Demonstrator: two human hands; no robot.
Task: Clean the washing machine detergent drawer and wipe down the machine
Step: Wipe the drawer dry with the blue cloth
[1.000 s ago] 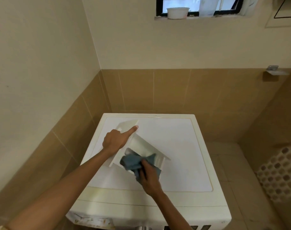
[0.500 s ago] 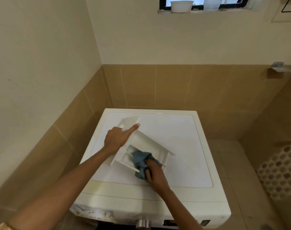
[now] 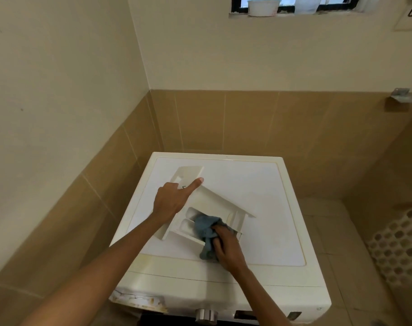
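While the left hand (image 3: 170,200) pins the detergent drawer (image 3: 214,201) near its front-panel end, with the index finger straight on top and the others curled at the left wall (grip unclear), the right hand (image 3: 226,245) clutches a bunched blue cloth (image 3: 205,228) pushed into the near compartments. Drawer lies on the washing machine (image 3: 266,196) top, long axis diagonal: panel end far-left, open end near-right. Knob (image 3: 206,315) on the front edge. White bowl (image 3: 263,7) on the sill, honeycomb mat (image 3: 397,243) on the floor to the right. Cloth and right hand hide the drawer's near-right corner.
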